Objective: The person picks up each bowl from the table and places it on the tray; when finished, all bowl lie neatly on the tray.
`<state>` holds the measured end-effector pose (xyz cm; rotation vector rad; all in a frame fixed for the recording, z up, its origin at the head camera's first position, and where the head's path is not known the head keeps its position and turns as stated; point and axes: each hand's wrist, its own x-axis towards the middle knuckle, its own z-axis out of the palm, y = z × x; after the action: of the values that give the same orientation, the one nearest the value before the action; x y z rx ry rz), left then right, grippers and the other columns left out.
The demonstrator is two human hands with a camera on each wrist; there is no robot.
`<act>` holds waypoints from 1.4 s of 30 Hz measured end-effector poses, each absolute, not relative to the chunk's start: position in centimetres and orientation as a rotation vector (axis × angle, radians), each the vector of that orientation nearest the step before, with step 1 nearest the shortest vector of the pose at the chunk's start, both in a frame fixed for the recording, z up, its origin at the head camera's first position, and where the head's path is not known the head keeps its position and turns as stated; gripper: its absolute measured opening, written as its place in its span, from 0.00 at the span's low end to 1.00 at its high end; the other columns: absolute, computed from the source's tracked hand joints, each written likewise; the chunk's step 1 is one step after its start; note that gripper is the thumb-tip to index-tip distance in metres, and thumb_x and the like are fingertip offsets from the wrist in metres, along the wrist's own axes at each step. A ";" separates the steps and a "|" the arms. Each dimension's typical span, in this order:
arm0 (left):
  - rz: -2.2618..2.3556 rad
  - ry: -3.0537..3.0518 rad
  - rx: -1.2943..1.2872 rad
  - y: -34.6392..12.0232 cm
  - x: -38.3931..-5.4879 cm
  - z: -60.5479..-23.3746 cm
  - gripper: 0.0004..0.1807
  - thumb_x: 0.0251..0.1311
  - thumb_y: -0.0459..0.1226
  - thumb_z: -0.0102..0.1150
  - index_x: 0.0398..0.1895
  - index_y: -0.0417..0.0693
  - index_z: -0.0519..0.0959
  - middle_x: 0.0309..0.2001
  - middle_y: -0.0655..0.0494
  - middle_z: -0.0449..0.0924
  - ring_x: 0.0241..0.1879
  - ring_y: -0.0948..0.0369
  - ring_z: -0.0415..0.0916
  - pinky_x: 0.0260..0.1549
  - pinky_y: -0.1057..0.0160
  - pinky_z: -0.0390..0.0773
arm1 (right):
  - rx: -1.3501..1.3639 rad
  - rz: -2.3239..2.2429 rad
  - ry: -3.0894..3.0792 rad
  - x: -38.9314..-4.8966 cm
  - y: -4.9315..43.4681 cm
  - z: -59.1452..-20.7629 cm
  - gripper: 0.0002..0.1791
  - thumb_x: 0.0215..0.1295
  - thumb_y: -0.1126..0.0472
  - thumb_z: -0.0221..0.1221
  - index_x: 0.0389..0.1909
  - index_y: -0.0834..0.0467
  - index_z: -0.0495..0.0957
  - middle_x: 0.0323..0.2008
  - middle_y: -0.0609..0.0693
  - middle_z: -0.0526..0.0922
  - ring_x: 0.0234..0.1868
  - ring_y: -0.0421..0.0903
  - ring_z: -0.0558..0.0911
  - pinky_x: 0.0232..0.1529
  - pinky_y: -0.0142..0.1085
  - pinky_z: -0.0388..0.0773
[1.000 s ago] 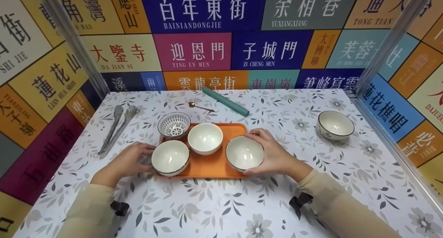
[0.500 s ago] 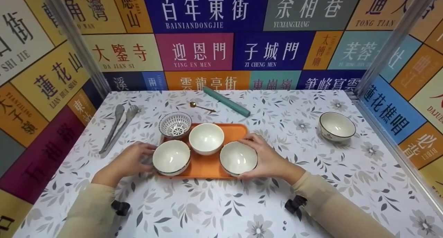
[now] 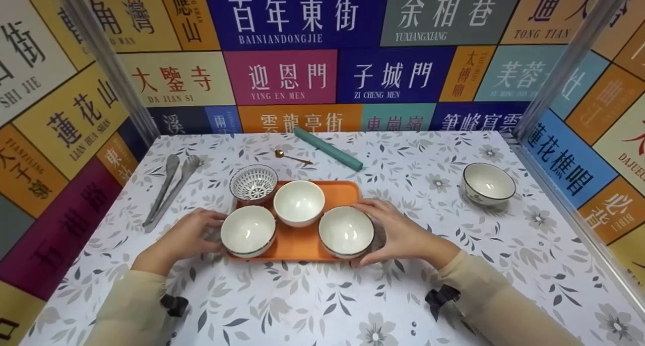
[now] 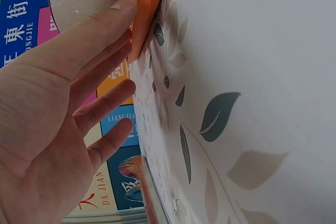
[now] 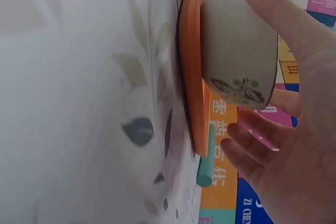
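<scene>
On an orange tray (image 3: pixel 297 245) stand a plain white bowl (image 3: pixel 299 203) and two dark-rimmed white bowls, the left bowl (image 3: pixel 248 231) and the right bowl (image 3: pixel 346 231). A black-and-white patterned bowl (image 3: pixel 254 183) is at the tray's back left corner. My right hand (image 3: pixel 398 235) spreads around the right bowl's outer side, fingers and thumb loosely parted; whether they touch it is unclear. In the right wrist view, that bowl (image 5: pixel 239 45) sits upright on the tray. My left hand (image 3: pixel 189 237) is beside the left bowl, its thumb (image 4: pixel 105 24) at the tray's edge.
Another dark-rimmed bowl (image 3: pixel 489 183) stands at the table's right. Behind the tray lie a small gold spoon (image 3: pixel 293 157) and a green stick-like roll (image 3: pixel 327 148). A grey spoon (image 3: pixel 164 190) and a grey fork (image 3: pixel 176 187) lie at the left. Printed walls enclose the table.
My right hand has set the right bowl further left on the tray, then its fingers have spread away from it. The left hand has stayed in place.
</scene>
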<state>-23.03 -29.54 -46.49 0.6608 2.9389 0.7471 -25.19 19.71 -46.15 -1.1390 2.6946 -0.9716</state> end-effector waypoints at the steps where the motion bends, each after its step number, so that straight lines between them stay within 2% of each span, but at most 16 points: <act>1: 0.746 2.939 0.664 -29.6 -23.1 -46.5 0.28 0.44 0.35 0.78 0.54 0.38 0.86 0.59 0.44 0.84 0.60 0.41 0.76 0.63 0.37 0.74 | -1.134 -0.972 2.699 -25.2 20.1 -46.1 0.66 0.35 0.38 0.84 0.78 0.51 0.64 0.75 0.52 0.65 0.76 0.53 0.63 0.73 0.59 0.66; 8: 0.740 2.948 0.677 -29.5 -23.1 -46.5 0.28 0.44 0.35 0.79 0.53 0.38 0.87 0.58 0.44 0.84 0.60 0.41 0.77 0.64 0.37 0.73 | -0.996 -0.963 2.803 -25.9 22.9 -45.7 0.59 0.42 0.42 0.82 0.78 0.46 0.66 0.77 0.52 0.63 0.78 0.57 0.61 0.72 0.64 0.65; 14: 0.748 2.948 0.672 -29.5 -23.0 -46.4 0.28 0.43 0.35 0.79 0.52 0.38 0.87 0.58 0.43 0.84 0.60 0.41 0.76 0.62 0.37 0.74 | -0.899 -0.899 2.999 -27.3 26.4 -44.6 0.49 0.49 0.45 0.79 0.73 0.53 0.72 0.73 0.55 0.68 0.73 0.59 0.65 0.70 0.64 0.67; 18: 0.746 2.956 0.699 -29.4 -23.0 -46.3 0.27 0.42 0.35 0.79 0.51 0.40 0.88 0.57 0.43 0.85 0.58 0.41 0.77 0.60 0.37 0.76 | -0.809 -0.881 3.088 -28.4 28.8 -44.0 0.46 0.52 0.45 0.78 0.71 0.56 0.74 0.70 0.57 0.71 0.72 0.62 0.66 0.70 0.65 0.64; 21: 0.739 2.955 0.709 -29.4 -23.0 -46.3 0.27 0.42 0.35 0.79 0.51 0.40 0.88 0.57 0.44 0.85 0.58 0.41 0.77 0.59 0.37 0.76 | -0.734 -0.873 3.108 -28.9 30.3 -43.7 0.45 0.54 0.45 0.77 0.71 0.57 0.74 0.71 0.57 0.70 0.73 0.64 0.64 0.71 0.67 0.62; 28: 0.740 2.943 0.689 -29.2 -23.0 -46.0 0.27 0.42 0.36 0.80 0.51 0.39 0.88 0.58 0.43 0.85 0.59 0.41 0.76 0.61 0.37 0.74 | -0.636 -0.793 3.193 -29.7 33.2 -43.6 0.42 0.57 0.46 0.75 0.69 0.59 0.75 0.71 0.61 0.69 0.72 0.68 0.63 0.69 0.68 0.64; 33: 0.741 2.939 0.685 -29.2 -23.1 -45.9 0.28 0.42 0.36 0.79 0.51 0.38 0.87 0.58 0.42 0.84 0.60 0.40 0.76 0.62 0.36 0.73 | -0.577 -0.714 3.258 -30.0 35.1 -43.6 0.41 0.58 0.45 0.74 0.69 0.59 0.74 0.71 0.62 0.69 0.72 0.69 0.62 0.68 0.69 0.61; 42: 0.737 2.928 0.659 -29.3 -23.1 -46.2 0.28 0.42 0.36 0.79 0.51 0.36 0.87 0.59 0.41 0.83 0.60 0.40 0.75 0.63 0.35 0.73 | -0.345 -0.673 3.279 -30.3 38.0 -43.7 0.46 0.57 0.36 0.72 0.70 0.60 0.73 0.72 0.63 0.67 0.69 0.70 0.62 0.65 0.71 0.61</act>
<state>-23.11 -29.33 -46.21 0.6585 2.9278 0.7374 -30.27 37.97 -43.70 -0.3454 3.2787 -0.6735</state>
